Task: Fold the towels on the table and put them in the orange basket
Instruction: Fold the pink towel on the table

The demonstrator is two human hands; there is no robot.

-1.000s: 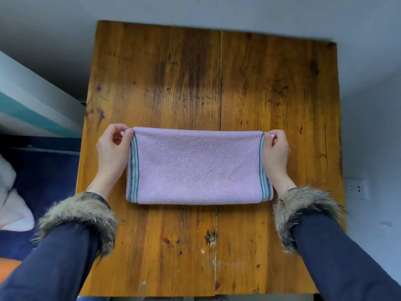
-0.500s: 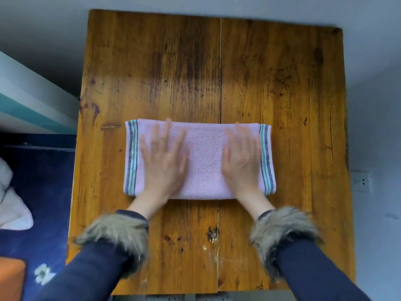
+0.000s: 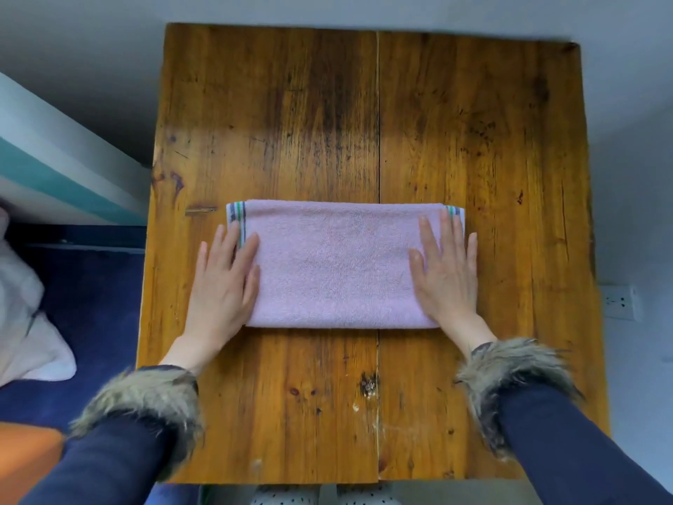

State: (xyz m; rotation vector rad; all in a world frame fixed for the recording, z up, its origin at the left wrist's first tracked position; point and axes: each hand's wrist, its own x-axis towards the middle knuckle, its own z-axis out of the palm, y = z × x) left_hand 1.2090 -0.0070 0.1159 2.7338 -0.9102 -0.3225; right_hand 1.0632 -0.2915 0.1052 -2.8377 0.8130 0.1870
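Here, a folded pink towel lying flat and crosswise at the centre of the wooden table, striped ends at 9 and 3 o'clock. Left hand spread flat, fingers straight, pressing the 9 o'clock end, gripping nothing. Right hand likewise flat and extended on the 3 o'clock end, holding nothing. Fur-trimmed cuffs on dark blue sleeves at both wrists. Orange surface at 8 o'clock, off the table, possibly the basket; cannot tell.
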